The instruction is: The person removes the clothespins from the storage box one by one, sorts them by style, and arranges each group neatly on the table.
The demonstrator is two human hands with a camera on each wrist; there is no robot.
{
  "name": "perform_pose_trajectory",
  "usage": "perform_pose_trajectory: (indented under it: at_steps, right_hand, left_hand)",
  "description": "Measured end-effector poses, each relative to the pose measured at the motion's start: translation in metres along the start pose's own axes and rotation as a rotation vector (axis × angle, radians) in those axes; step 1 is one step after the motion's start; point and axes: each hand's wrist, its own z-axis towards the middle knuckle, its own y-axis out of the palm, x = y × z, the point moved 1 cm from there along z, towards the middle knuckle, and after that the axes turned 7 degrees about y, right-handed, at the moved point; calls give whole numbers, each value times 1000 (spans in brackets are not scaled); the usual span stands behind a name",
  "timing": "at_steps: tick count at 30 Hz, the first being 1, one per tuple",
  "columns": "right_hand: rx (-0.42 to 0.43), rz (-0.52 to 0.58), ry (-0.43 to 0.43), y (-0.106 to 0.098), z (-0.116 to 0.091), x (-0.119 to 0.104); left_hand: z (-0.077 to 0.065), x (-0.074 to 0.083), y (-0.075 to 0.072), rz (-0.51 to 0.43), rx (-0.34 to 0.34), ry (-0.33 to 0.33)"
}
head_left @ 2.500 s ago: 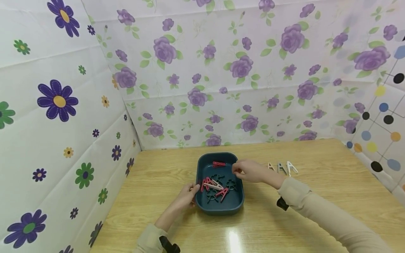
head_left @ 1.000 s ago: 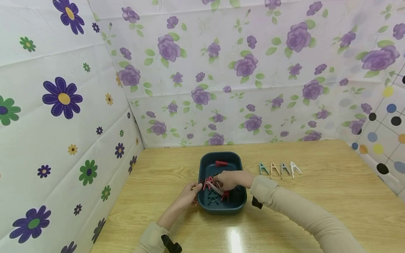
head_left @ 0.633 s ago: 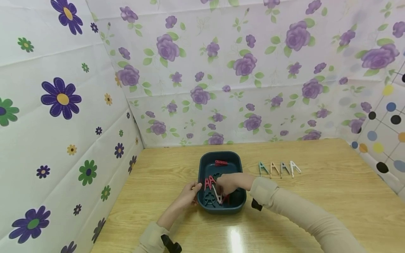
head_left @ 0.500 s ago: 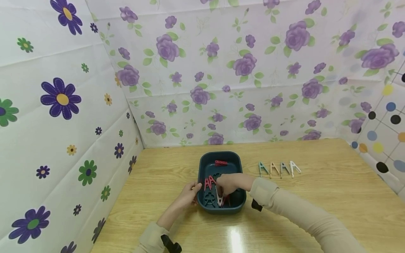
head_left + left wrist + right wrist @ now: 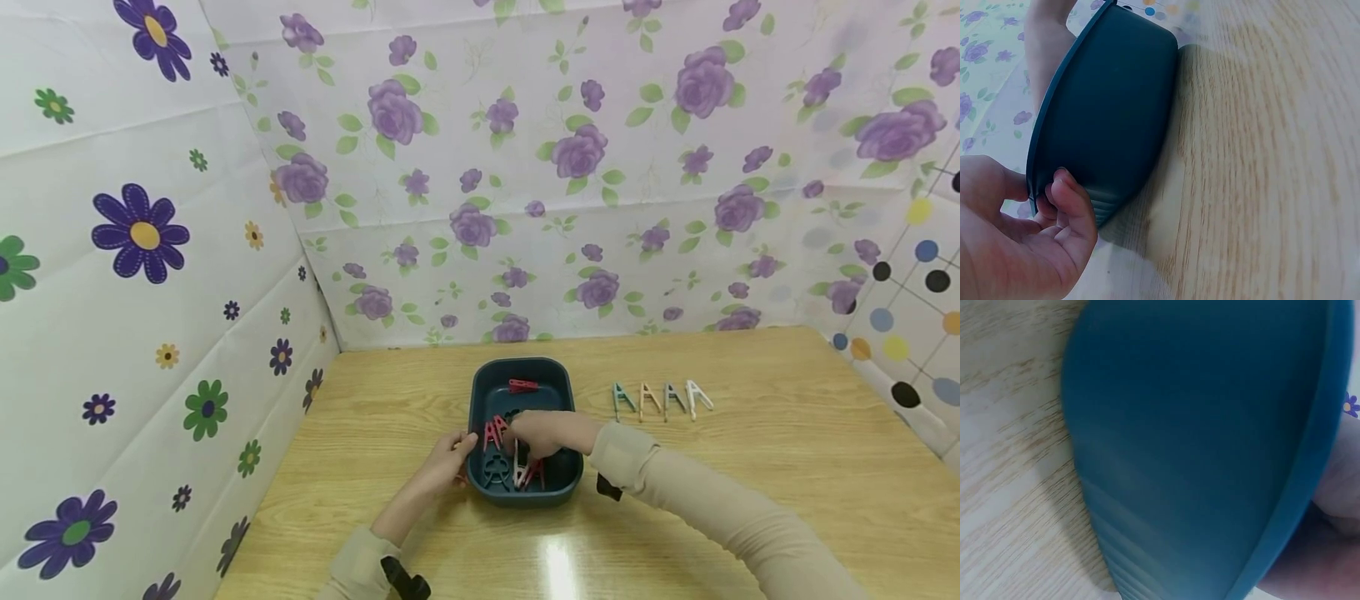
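In the head view, my left hand (image 5: 450, 457) grips the left rim of a dark teal plastic bin (image 5: 525, 501). The left wrist view has its thumb over the rim and curled fingers against the outer wall. My right hand (image 5: 543, 432) reaches into the bin from the right, fingers pointing down among the clips. Right by its fingertips lies a pale pink clothespin (image 5: 519, 477); I cannot tell whether the fingers pinch anything. Red clothespins (image 5: 491, 436) and a dark green clover-shaped clip (image 5: 496, 470) lie near them. Another red clothespin (image 5: 522, 386) rests at the bin's far end.
On the wooden table (image 5: 675, 500), right of the bin, a row holds a teal clothespin (image 5: 622, 399), a tan clothespin (image 5: 648, 399), a grey-blue clothespin (image 5: 673, 400) and a white clothespin (image 5: 699, 399). Flowered sheets (image 5: 450, 167) stand behind and at the left.
My right hand has moved from the bin's right edge to inside it. The pale pink clothespin has swung round to point frontward. The teal clothespin in the row has come into view. My left hand stays put.
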Motion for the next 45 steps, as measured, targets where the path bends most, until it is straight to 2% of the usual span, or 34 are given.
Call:
perform_pose_trajectory:
  at_steps: [7, 18, 27, 31, 36, 39, 45]
  right_hand:
    - [15, -43, 78, 1, -1, 0]
    - [-78, 87, 98, -4, -11, 5]
    - [-117, 195, 20, -5, -21, 7]
    - [-138, 180, -9, -5, -24, 4]
    - [-60, 97, -79, -3, -24, 1]
    - [12, 84, -78, -2, -24, 2]
    - [169, 165, -56, -2, -26, 9]
  left_hand:
    - [17, -29, -1, 14, 16, -11]
    - [18, -30, 0, 7, 14, 1]
    - [17, -26, -2, 0, 21, -25]
    - [16, -25, -2, 0, 19, -20]
    - [16, -25, -2, 3, 16, -22]
    - [16, -26, -2, 11, 12, -30]
    - [17, -27, -1, 7, 6, -25]
